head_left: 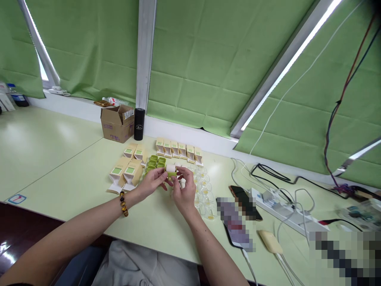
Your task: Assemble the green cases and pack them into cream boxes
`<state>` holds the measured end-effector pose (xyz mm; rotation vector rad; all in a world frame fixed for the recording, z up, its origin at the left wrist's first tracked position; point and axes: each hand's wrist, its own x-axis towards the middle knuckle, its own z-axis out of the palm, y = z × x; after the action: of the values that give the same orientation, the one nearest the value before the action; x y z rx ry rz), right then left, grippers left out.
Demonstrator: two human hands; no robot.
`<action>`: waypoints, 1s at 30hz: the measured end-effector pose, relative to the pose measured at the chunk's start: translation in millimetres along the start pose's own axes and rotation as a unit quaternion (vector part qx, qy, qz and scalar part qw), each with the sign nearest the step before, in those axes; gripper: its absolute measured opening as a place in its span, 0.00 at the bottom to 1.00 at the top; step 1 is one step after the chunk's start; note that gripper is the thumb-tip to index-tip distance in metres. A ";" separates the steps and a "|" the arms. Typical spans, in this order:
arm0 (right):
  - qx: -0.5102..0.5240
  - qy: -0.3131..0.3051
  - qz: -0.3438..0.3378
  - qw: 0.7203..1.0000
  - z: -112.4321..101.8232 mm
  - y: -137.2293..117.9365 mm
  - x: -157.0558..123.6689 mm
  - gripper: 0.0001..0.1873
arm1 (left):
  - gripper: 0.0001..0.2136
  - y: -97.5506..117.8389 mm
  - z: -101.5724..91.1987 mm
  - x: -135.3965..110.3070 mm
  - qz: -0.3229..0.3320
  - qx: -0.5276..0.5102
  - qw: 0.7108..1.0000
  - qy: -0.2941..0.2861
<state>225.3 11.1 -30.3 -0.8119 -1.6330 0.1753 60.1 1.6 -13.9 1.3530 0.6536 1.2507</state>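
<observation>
My left hand (152,182) and my right hand (184,190) meet over the pale green table (74,174), both pinching a small green holder with a white roll (171,170) in it. Just behind my hands lie several green holders (156,162). Small tan cartons with green labels (126,172) lie to the left, and a row of upright cartons (178,150) stands behind. Clear plastic pieces (204,190) lie right of my right hand. A bead bracelet (123,203) is on my left wrist.
An open cardboard box (117,123) and a black cylinder (139,124) stand by the window sill. To the right lie a dark phone (244,200), a blurred phone, a yellow pad (270,241), a white power strip (285,210) and tangled cables (268,174). Green blinds cover the windows.
</observation>
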 end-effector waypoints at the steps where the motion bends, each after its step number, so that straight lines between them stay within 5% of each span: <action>1: -0.003 -0.002 -0.003 1.000 -0.5 -0.7 0.3 0.14 | 0.25 -0.7 -0.2 0.7 -0.002 0.007 1.000 0.007; 11: -0.014 -0.085 -0.064 0.994 -8.1 -10.3 2.3 0.29 | 0.33 -7.3 -1.9 1.2 -0.051 -0.018 0.997 0.054; 21: -0.039 -0.054 -0.053 0.996 -1.9 -10.8 -0.2 0.24 | 0.33 -13.5 -4.3 0.3 -0.073 -0.030 0.997 0.014; 30: 0.018 -0.084 -0.058 0.995 -4.5 -15.8 5.5 0.24 | 0.22 0.8 -7.5 -0.4 0.043 0.084 0.990 0.108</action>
<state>222.9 1.1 -16.3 -0.6877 -1.8252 0.1953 52.9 3.7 -14.6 1.4067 0.8765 1.4519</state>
